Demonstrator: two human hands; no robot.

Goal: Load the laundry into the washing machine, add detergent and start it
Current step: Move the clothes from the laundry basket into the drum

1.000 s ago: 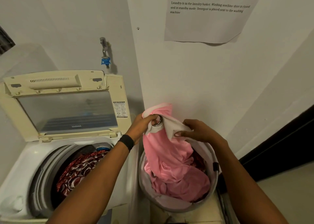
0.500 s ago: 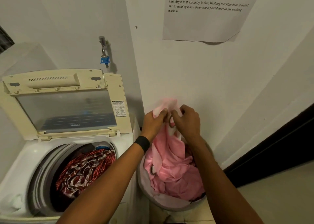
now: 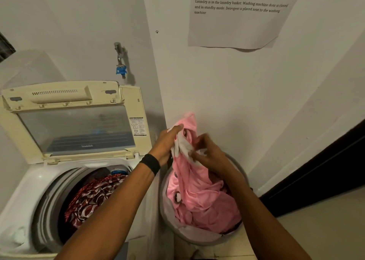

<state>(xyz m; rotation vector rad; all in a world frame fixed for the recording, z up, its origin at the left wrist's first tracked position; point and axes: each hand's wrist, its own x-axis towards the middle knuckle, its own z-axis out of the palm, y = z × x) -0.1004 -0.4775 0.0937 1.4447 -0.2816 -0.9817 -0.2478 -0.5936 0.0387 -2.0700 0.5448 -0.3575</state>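
Both left hand and right hand pinch the pink cloth by its hem above the basket rim; looks soft and floppy, I'd bunch it up.

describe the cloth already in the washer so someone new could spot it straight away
Find the washing machine on the left, cream lid raised. Inside its drum lies the cloth. It is dark red with a white print, unlike the plain pink fabric in the basket alongside.
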